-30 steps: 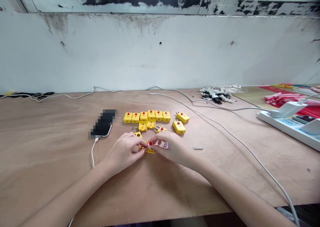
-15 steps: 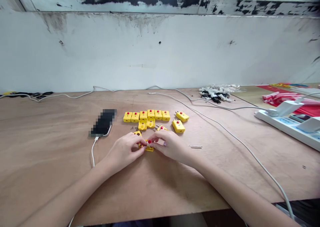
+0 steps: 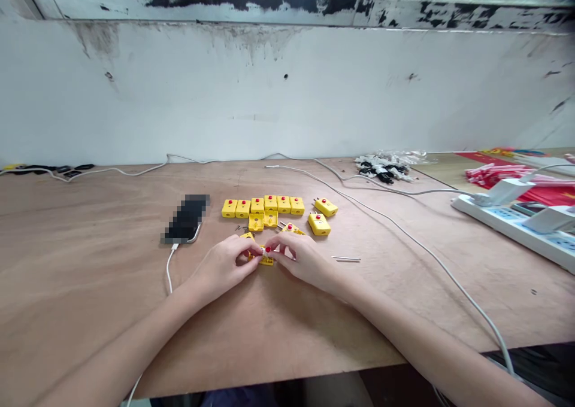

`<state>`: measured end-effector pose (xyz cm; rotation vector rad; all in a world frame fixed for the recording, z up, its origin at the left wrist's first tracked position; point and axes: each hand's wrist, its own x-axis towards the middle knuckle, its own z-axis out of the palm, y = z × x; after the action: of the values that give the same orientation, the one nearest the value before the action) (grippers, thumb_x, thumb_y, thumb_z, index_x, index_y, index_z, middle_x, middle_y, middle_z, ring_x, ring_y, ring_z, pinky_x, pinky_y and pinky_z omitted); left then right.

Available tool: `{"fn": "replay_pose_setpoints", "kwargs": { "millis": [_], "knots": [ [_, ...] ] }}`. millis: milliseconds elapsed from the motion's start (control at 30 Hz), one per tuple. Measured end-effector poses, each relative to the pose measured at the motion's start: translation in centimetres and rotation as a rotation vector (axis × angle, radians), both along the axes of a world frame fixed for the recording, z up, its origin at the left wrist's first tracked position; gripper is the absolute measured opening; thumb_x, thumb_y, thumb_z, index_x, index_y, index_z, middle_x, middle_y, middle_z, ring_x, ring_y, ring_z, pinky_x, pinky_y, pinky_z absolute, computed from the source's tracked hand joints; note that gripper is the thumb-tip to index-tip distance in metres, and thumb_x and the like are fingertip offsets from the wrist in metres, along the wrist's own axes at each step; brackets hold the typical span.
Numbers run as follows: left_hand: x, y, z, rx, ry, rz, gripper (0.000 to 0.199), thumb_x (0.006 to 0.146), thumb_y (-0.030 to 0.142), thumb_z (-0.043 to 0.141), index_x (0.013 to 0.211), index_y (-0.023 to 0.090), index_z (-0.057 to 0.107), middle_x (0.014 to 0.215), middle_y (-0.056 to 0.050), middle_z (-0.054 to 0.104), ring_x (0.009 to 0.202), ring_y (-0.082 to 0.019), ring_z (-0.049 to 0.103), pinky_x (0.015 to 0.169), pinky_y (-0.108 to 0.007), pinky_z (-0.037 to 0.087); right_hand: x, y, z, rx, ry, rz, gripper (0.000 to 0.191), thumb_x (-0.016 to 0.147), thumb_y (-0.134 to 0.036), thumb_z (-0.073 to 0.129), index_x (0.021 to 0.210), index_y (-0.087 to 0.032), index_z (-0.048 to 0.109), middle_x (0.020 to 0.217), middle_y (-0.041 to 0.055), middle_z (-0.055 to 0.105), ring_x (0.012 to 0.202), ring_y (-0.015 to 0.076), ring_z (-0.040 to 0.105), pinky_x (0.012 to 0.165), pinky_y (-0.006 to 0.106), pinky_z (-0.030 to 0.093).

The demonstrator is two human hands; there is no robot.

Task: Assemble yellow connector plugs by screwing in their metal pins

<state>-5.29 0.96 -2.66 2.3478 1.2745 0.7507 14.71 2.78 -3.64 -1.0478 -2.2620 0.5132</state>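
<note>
Fingers of the left hand (image 3: 229, 265) and right hand (image 3: 302, 256) pinch a small white piece with a red dot (image 3: 268, 249) over an open yellow casing (image 3: 266, 261) on the bench (image 3: 251, 335), its inside speckled, its left end and the grip's exact contact hidden behind fingertips.

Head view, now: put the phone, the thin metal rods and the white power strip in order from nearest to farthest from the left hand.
1. Phone: just left of and beyond the left hand.
2. Thin metal rods: right of the right hand.
3. White power strip: far right.
</note>
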Motion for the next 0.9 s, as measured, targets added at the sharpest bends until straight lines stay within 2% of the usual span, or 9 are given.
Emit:
{"fn": "replay_pose_setpoints", "kwargs": {
  "millis": [267, 333, 467, 533, 733, 900],
  "knots": [
    [0.12, -0.05, 0.06, 0.023, 0.010, 0.007, 0.014, 0.083, 0.021, 0.052, 0.084, 0.021, 0.066, 0.072, 0.000, 0.061, 0.062, -0.014, 0.057, 0.059, -0.023, 0.042, -0.30, -0.54, 1.00, 0.027, -0.088, 0.025, 0.014, 0.085, -0.009, 0.052, 0.089, -0.018, 0.062, 0.084, 0.0046, 0.068, 0.075, 0.0161, 0.063, 0.069, 0.029, 0.049],
    [0.16, -0.06, 0.10, 0.014, 0.009, 0.008, 0.013, 0.083, 0.022, 0.053, 0.084, 0.021, 0.066, 0.072, 0.000, 0.062, 0.062, -0.014, 0.057, 0.059, -0.023, 0.043, -0.41, -0.43, 0.90, 0.011, -0.041, 0.024, 0.014, 0.084, -0.008, 0.053, 0.088, -0.018, 0.062, 0.085, 0.0046, 0.069, 0.076, 0.0158, 0.063, 0.069, 0.030, 0.050],
    [0.26, -0.06, 0.15, 0.080, 0.036, 0.006, 0.016, 0.084, 0.021, 0.050, 0.084, 0.020, 0.065, 0.069, 0.000, 0.061, 0.062, -0.014, 0.056, 0.058, -0.023, 0.042, -0.53, 0.00, 0.49, -0.117, 0.123, 0.010, 0.014, 0.080, -0.008, 0.057, 0.085, -0.020, 0.063, 0.085, 0.0022, 0.070, 0.072, 0.0131, 0.064, 0.064, 0.025, 0.051],
    [0.26, -0.05, 0.10, 0.094, 0.037, 0.000, 0.016, 0.083, 0.019, 0.050, 0.085, 0.020, 0.065, 0.070, 0.000, 0.062, 0.062, -0.014, 0.056, 0.059, -0.023, 0.042, -0.53, 0.07, 0.34, -0.134, 0.133, 0.007, 0.014, 0.080, -0.009, 0.057, 0.085, -0.020, 0.063, 0.084, 0.0016, 0.070, 0.072, 0.0126, 0.064, 0.062, 0.024, 0.051],
    [0.13, -0.11, -0.07, 0.026, 0.014, -0.004, 0.014, 0.083, 0.020, 0.051, 0.086, 0.020, 0.065, 0.075, -0.001, 0.063, 0.062, -0.014, 0.058, 0.060, -0.023, 0.043, -0.45, 0.08, 0.16, -0.051, 0.068, 0.019, 0.013, 0.082, -0.011, 0.056, 0.087, -0.021, 0.063, 0.085, 0.0024, 0.069, 0.076, 0.0142, 0.064, 0.064, 0.026, 0.050],
    [0.19, -0.11, -0.03, -0.008, -0.006, 0.033, 0.013, 0.083, 0.022, 0.052, 0.085, 0.019, 0.064, 0.075, -0.001, 0.062, 0.062, -0.014, 0.058, 0.059, -0.024, 0.043, -0.38, -0.04, 0.37, -0.110, 0.101, 0.024, 0.018, 0.080, -0.007, 0.051, 0.087, -0.021, 0.060, 0.085, 0.0017, 0.068, 0.070, 0.0120, 0.063, 0.058, 0.023, 0.049]
  ]
}}
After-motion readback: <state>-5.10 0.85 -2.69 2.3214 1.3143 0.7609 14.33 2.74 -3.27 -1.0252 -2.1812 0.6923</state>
